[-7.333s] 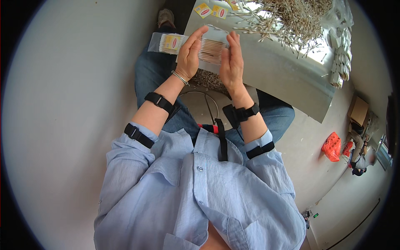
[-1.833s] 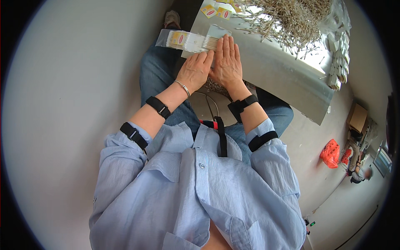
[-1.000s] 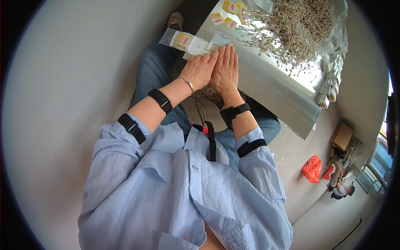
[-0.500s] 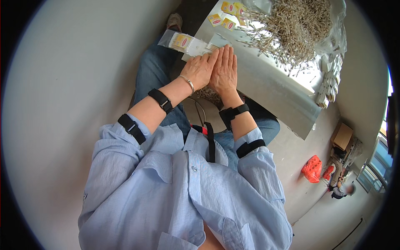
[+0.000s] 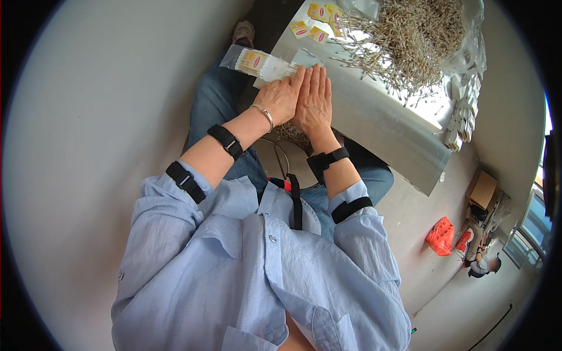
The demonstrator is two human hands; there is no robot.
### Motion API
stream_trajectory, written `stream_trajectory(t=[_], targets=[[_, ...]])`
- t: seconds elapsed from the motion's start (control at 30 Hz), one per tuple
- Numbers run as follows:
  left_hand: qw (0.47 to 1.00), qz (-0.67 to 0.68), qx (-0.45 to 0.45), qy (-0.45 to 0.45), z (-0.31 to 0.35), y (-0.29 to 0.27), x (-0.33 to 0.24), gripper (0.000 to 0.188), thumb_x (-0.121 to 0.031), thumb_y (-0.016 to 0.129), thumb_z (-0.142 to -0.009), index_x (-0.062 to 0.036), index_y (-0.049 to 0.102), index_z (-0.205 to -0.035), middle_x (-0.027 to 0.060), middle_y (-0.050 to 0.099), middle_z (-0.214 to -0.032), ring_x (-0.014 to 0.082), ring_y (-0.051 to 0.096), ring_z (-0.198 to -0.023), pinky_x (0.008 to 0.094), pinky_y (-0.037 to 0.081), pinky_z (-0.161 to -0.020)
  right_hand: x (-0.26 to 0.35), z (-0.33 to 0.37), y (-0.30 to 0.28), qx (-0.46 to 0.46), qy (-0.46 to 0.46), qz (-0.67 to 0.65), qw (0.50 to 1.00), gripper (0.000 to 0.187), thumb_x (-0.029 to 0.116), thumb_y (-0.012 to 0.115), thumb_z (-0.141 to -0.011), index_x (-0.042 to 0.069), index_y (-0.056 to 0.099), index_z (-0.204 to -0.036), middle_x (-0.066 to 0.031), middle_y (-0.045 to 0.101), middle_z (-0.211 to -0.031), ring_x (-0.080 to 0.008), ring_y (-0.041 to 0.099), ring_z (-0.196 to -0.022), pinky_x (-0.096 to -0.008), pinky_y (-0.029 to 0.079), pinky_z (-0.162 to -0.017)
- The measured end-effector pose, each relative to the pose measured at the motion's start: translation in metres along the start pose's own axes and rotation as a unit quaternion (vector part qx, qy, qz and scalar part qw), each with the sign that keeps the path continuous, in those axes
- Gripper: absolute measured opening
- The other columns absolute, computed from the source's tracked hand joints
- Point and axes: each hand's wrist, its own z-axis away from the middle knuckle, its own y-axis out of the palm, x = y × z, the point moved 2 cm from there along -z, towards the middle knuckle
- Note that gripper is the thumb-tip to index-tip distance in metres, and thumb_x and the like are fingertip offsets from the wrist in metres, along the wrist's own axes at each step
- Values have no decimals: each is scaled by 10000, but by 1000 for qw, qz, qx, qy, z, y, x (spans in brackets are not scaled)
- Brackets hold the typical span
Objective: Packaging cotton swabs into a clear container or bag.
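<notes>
My left hand and my right hand lie side by side, touching, at the near edge of the metal table. The right is flat, its fingers stretched out together. The left has its fingers forward and slightly bent, beside a clear plastic packet that holds white cotton swabs and a yellow card. A few swab tips show just past the left fingertips; what lies under both palms is hidden.
A big heap of loose cotton swabs covers the table's far right, with clear plastic around it. Yellow cards lie at the far left. Stacked white packets line the right edge. A red bag and another person are farther right.
Both hands stay in nearly the same place, side by side. The view has shifted very slightly; the person in the background has moved a little.
</notes>
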Motion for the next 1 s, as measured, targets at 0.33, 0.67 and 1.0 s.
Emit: stream_trajectory(t=[0.33,0.67,1.0], targets=[[998,-18,62,-13,-12,-10,3,564,-148,529,-889,-36,307,-1396,258,633,-1091,380,653,-948,456,540,-780,1,1,-1,-3,2,-3,1000,901,497,561,-819,-41,235,-1465,-253,202,-1534,-387,141,-1449,-465,114,-1178],[998,-25,-27,42,-16,-14,13,488,-218,672,-838,-89,469,-1263,145,559,-1144,327,580,-1053,410,498,-859,6,-1,-6,1,19,-30,999,924,533,562,-813,-67,256,-1446,-251,219,-1526,-388,151,-1444,-469,135,-1174],[945,262,-153,124,-20,11,26,523,-42,485,-886,0,368,-1394,223,350,-1457,393,259,-1397,451,259,-1144,12,4,3,-15,55,-45,997,857,475,503,-853,-89,243,-1444,-257,192,-1534,-384,131,-1451,-464,105,-1176]])
